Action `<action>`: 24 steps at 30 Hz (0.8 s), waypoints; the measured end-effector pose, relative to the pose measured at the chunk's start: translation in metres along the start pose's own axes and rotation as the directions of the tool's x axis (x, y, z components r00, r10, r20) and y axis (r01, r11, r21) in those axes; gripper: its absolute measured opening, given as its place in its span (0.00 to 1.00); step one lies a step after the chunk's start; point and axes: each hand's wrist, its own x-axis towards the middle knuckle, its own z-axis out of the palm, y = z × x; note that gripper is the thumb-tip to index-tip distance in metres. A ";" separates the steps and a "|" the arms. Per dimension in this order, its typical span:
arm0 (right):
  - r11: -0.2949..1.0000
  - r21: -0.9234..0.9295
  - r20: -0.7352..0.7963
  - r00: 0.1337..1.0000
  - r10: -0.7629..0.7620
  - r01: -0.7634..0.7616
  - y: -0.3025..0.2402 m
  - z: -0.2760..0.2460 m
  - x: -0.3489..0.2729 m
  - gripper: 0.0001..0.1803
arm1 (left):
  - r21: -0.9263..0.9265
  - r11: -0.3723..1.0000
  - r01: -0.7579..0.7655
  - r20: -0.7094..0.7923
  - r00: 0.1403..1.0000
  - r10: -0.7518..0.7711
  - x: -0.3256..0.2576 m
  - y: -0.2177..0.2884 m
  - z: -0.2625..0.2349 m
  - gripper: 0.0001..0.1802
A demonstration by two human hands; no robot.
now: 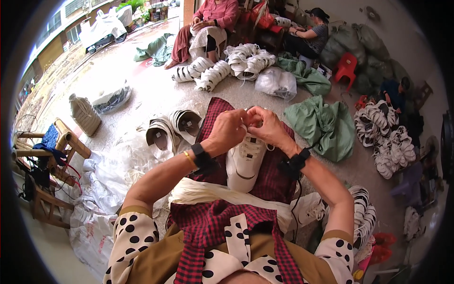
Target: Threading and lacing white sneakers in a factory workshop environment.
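Note:
A white lace-up sneaker [242, 165] rests on my lap over a red-and-black checked apron [213, 116], its toe toward me. Both hands meet over the shoe's ankle end. My left hand [228, 128] is closed, fingertips pinched at the upper lacing. Opposite it, my right hand [267, 127] is also closed, thumb and forefinger pinched together. A bit of white shoelace [245, 128] shows by the fingertips; the rest of what they pinch is mostly hidden. Across my lap, below the toe, lies a long hank of cream-white laces [208, 193].
Pale shoe uppers [163, 135] lie on the floor ahead-left, near plastic sheeting [101, 189]. A green sack [326, 128] sits ahead-right. Striped shoe stacks [213, 75] stand farther off, near a seated person [215, 19]. Another person [312, 35] sits by a red stool [346, 68].

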 end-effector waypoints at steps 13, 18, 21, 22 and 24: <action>0.998 -0.053 0.028 0.999 -0.028 0.029 -0.011 -0.001 -0.001 0.10 | -0.450 0.644 0.618 0.489 0.774 -0.402 0.005 -0.019 -0.022 0.09; 0.790 -0.541 -0.021 0.935 -0.354 0.287 -0.019 -0.013 -0.009 0.05 | -0.367 0.883 0.293 0.090 0.956 -0.280 -0.006 -0.019 -0.024 0.15; 0.720 -0.647 0.000 0.945 -0.327 0.250 -0.015 -0.055 -0.030 0.05 | -0.288 0.918 0.272 0.072 0.962 -0.262 -0.011 -0.018 -0.029 0.14; 0.740 -0.645 -0.022 0.964 -0.265 0.189 -0.010 -0.062 -0.039 0.05 | -0.233 0.927 0.293 0.103 0.956 -0.276 -0.012 -0.020 -0.030 0.14; 0.757 -0.641 -0.046 0.978 -0.205 0.128 -0.004 -0.063 -0.041 0.05 | -0.232 0.911 0.341 0.159 0.937 -0.311 -0.015 -0.020 -0.032 0.14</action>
